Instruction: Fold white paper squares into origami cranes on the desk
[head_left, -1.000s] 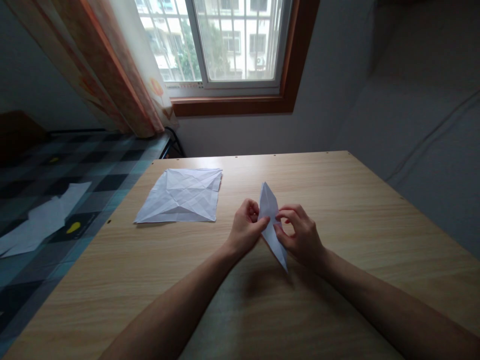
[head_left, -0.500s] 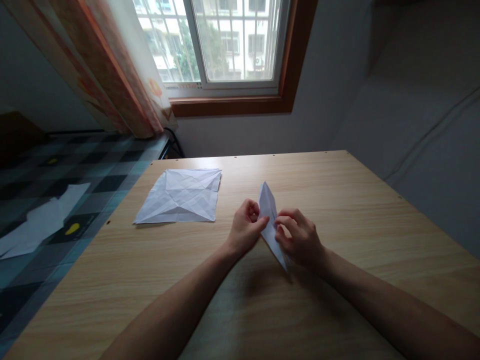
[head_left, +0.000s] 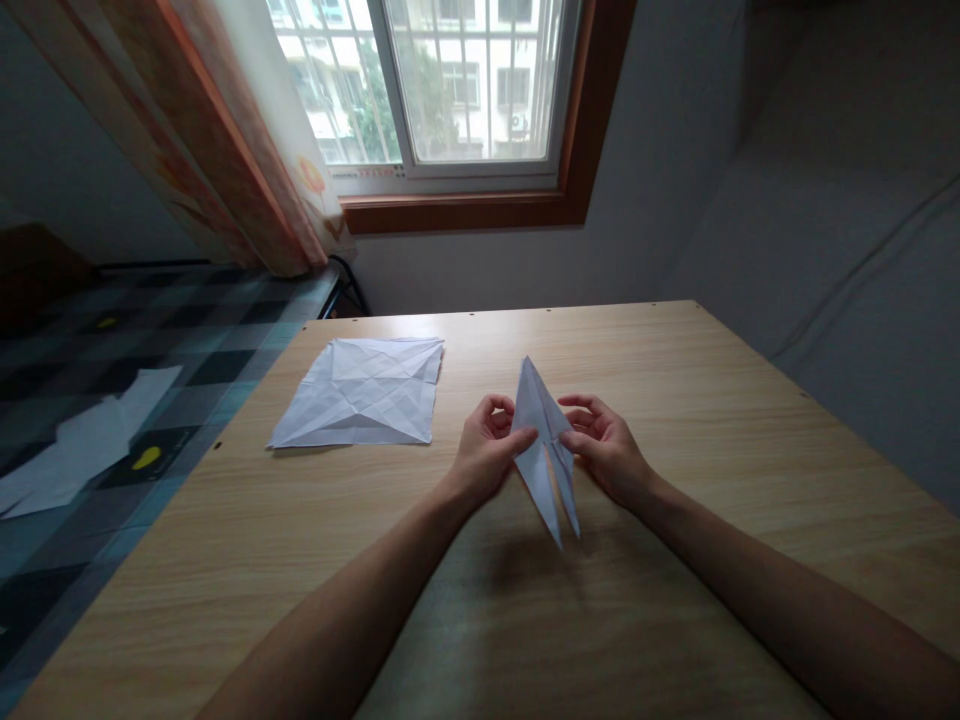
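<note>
A white folded paper (head_left: pixel 534 410) is held above the table between my two hands, its single point facing the window. Two narrow legs with a slit between them point down toward me. My left hand (head_left: pixel 489 445) pinches its left edge, thumb on top and fingers curled behind. On the opposite edge, my right hand (head_left: pixel 606 448) grips the paper with the thumb in front and the fingers bent behind it. Parts of the fingers on both hands are hidden by the paper.
A creased white paper sheet (head_left: pixel 367 395) lies on the wooden table (head_left: pixel 712 430) to the left. Left of the table, torn white paper pieces (head_left: pixel 94 430) rest on a checked bed cover (head_left: pixel 217 370). A window (head_left: pixel 465 90) and an orange curtain (head_left: pixel 217 130) are behind.
The folded paper has turned from nearly edge-on to face me, showing its two legs. My right hand has shifted from picking at the paper's face to gripping its right edge.
</note>
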